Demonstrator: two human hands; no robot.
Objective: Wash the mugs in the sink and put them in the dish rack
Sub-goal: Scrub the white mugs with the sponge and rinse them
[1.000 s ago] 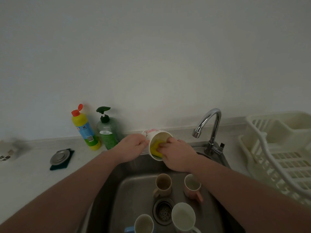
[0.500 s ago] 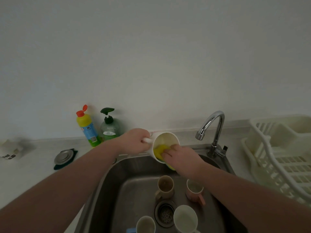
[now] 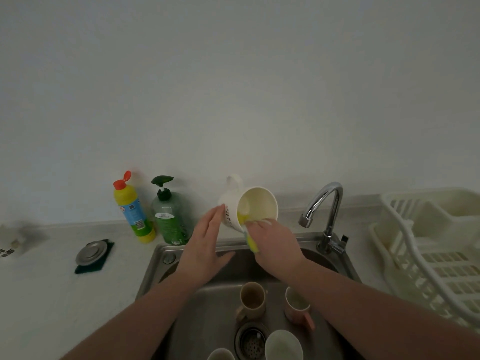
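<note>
Head view: mug [image 3: 250, 207] tilted above the sink [image 3: 155, 266] back edge. Left hand [image 3: 207, 246] flat, fingertips touching its side. Right hand [image 3: 275, 246] grips a sponge [image 3: 251, 241] at the rim — probably pinching mug too. Rack [image 3: 415, 245] right.

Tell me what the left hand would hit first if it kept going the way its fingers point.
The left hand points up and away with straight fingers, their tips already at the side of the white mug. That mug would be met first; depth between them is unclear.

A bare pale wall [image 3: 233, 87] fills the view — dim light — above a light countertop [image 3: 46, 294].
</note>
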